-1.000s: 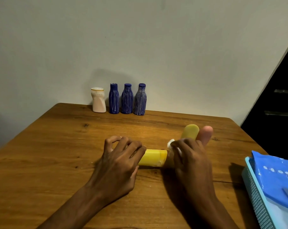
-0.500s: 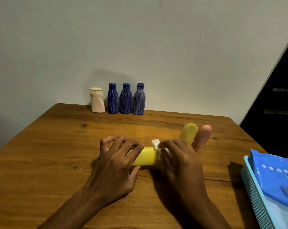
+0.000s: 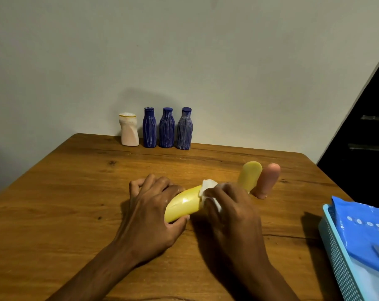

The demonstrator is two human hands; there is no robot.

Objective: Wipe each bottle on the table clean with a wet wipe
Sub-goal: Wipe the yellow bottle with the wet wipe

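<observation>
A yellow bottle [image 3: 183,203] lies tilted in the middle of the wooden table [image 3: 60,192]. My left hand [image 3: 150,210] grips its near end. My right hand [image 3: 232,211] presses a white wet wipe [image 3: 207,186] against the bottle's far part, which the hand and wipe hide. Behind my right hand stand a second yellow bottle [image 3: 249,174] and a pink bottle [image 3: 269,180]. At the table's far edge by the wall stand a cream bottle [image 3: 129,132] and three dark blue bottles [image 3: 167,130].
A light blue basket [image 3: 338,263] sits at the table's right edge with a blue wipes pack [image 3: 364,231] in it. A dark opening lies beyond the table on the right. The wall runs along the far edge.
The yellow bottle has turned from lying sideways to pointing up and away on the right. My right hand with the wipe has slid left along it, towards my left hand.
</observation>
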